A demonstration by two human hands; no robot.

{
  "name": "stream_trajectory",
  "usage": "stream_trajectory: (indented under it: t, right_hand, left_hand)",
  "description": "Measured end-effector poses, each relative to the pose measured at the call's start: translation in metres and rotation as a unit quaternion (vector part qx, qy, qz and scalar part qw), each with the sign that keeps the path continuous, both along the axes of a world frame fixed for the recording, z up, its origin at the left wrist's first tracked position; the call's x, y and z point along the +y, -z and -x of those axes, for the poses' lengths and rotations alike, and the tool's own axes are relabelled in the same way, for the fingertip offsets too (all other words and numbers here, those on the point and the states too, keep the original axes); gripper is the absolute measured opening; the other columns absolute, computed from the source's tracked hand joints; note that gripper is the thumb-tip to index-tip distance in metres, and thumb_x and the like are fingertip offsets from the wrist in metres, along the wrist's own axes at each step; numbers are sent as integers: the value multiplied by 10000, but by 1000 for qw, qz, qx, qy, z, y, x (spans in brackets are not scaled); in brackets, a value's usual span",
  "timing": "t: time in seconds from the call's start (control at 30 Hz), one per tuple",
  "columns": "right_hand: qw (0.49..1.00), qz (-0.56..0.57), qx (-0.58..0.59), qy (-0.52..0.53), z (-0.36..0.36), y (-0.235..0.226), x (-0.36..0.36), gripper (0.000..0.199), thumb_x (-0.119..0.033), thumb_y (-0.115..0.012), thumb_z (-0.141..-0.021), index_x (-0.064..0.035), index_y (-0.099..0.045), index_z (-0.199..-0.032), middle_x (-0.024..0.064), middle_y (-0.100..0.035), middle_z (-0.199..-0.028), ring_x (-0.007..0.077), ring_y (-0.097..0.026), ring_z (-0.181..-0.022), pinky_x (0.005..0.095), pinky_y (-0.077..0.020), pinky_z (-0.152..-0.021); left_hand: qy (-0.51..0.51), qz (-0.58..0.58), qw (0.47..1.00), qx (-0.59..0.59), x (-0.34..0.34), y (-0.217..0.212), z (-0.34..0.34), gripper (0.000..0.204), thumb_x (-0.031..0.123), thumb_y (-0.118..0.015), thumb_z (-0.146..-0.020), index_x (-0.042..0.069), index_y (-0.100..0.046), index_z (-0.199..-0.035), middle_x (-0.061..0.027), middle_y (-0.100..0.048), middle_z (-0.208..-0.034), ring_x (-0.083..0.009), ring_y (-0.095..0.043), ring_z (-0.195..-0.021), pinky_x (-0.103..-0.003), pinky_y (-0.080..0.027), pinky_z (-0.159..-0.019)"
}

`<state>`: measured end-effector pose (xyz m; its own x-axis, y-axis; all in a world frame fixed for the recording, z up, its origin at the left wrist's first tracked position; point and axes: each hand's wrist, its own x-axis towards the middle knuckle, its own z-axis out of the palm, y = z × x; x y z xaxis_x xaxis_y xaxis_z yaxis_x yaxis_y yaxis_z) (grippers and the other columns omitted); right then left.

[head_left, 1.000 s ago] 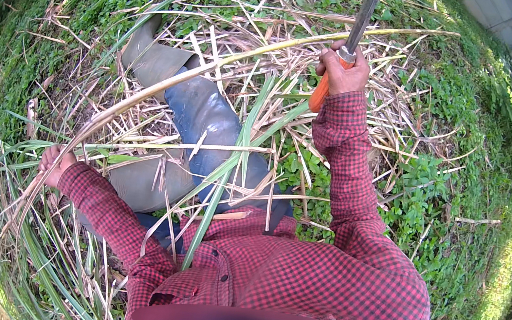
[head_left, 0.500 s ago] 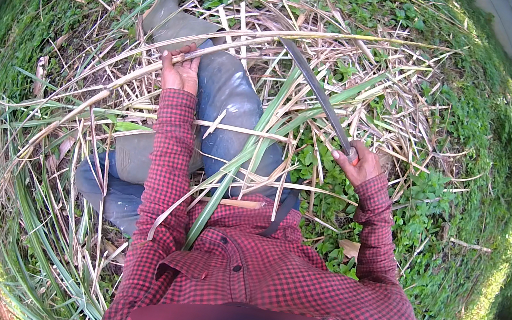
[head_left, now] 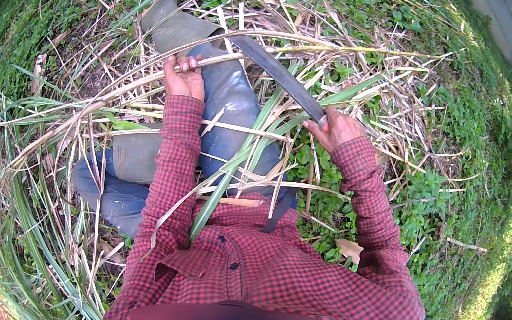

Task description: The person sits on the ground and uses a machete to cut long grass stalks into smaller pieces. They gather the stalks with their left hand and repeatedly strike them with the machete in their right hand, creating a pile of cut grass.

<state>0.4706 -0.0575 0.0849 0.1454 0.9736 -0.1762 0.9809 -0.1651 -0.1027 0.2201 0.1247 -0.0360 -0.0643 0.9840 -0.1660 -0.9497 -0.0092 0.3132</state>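
My left hand point(head_left: 186, 78) is closed around a long, dry cane-like stalk point(head_left: 223, 58), held above my bent leg in blue trousers. The stalk runs from the lower left across to the right, with narrow dry leaves along it. In my right hand point(head_left: 341, 132) is a machete point(head_left: 284, 79), gripped by a handle mostly hidden by the fingers, with a bit of orange showing. Its dark blade slants up and left, the tip end overlapping the stalk just right of my left hand. Whether the blade touches the stalk I cannot tell.
Dry cut stalks and leaves point(head_left: 402, 109) litter the ground ahead. Long green blades point(head_left: 226, 182) lie over my lap, and more grass point(head_left: 46, 234) is heaped at my left. My boot point(head_left: 179, 29) rests ahead on the left. Low green plants point(head_left: 435, 200) grow at the right.
My right hand has moved up and left, bringing the machete blade over to the stalk near my left hand. The left hand has shifted slightly right and nearer, still holding the stalk.
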Motion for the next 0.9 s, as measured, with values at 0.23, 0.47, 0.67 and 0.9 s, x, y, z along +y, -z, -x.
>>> stream_trajectory:
  t: [0.23, 0.47, 0.67, 0.9]
  right_hand:
    - [996, 63, 6, 57, -18, -11, 8, 521, -508, -540, -817, 6, -564, -900, 184, -633, -743, 347, -631, -750, 429, -504, -730]
    - [934, 26, -48, 353, -182, 36, -6, 622, -561, -530, -780, 19, -601, -993, 235, -634, -910, 350, -620, -871, 426, -483, -791]
    - [984, 67, -38, 162, -118, 8, -16, 514, -504, -544, -783, -48, -580, -1019, 191, -642, -855, 342, -622, -837, 438, -487, -795]
    - [884, -18, -32, 467, -312, 71, -17, 640, -538, -566, -724, 11, -605, -1050, 225, -632, -961, 344, -613, -915, 400, -467, -854]
  left_hand:
    - [-55, 31, 994, 93, -17, -29, 16, 337, 307, -509, -914, 63, -496, -1146, 33, -272, -492, -96, -340, -468, -300, -411, -661]
    - [-50, 27, 994, 98, -19, -22, 37, 409, 277, -424, -949, -2, -397, -1247, 25, -258, -495, -96, -313, -457, -301, -407, -671]
    - [-56, 21, 993, 107, -29, -28, 42, 316, 214, -463, -931, 28, -482, -1185, 28, -273, -488, -85, -315, -463, -279, -401, -659]
    - [-83, 40, 992, 83, -41, -32, 108, 334, 151, -376, -952, -25, -439, -1228, 46, -233, -452, -73, -244, -402, -231, -326, -477]
